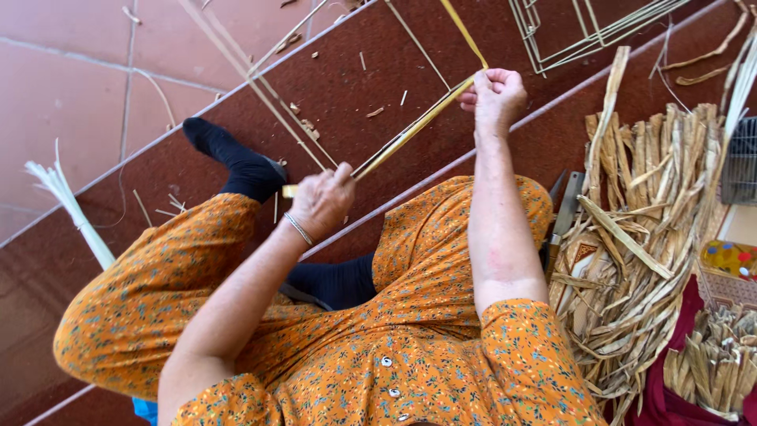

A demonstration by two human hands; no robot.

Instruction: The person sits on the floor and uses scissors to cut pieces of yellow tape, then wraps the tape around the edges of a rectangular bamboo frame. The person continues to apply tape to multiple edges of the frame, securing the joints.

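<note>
- Head view: you sit on a dark red mat [371, 71] laid over pale tiled floor [63, 95], orange floral dress across your lap, one black-socked foot [236, 162] stretched out to the far left.
- Left hand [322, 201]: fingers curled together and clamped on the near end of a bundle of yellow cane strips [410, 130]; a short stub shows past the knuckles. Thin metal bangle [299, 229] on that wrist.
- Right hand [495, 96]: fingers closed on the far end of the same bundle, where one strip [464, 33] bends away and runs up out of frame.
- The bundle hangs taut between both hands, slanting from near left to far right, above your knees, clear of the mat.
- Step in hand, as I judge it: the strips are being held in tension at a bend or corner, likely binding or folding the loose strip about the bundle.
- Next move would call for keeping the left grip firm while the right works the loose strip tight; slack would let the strips splay.
- Near right: heap of dried husk-like leaves [639, 237], a flat metal blade [565, 207] just beside your thigh.
- Far right: finished cane frame [583, 31]. Left: white stalk bundle [67, 201]. Loose cane lengths [260, 79] lie on the mat.
</note>
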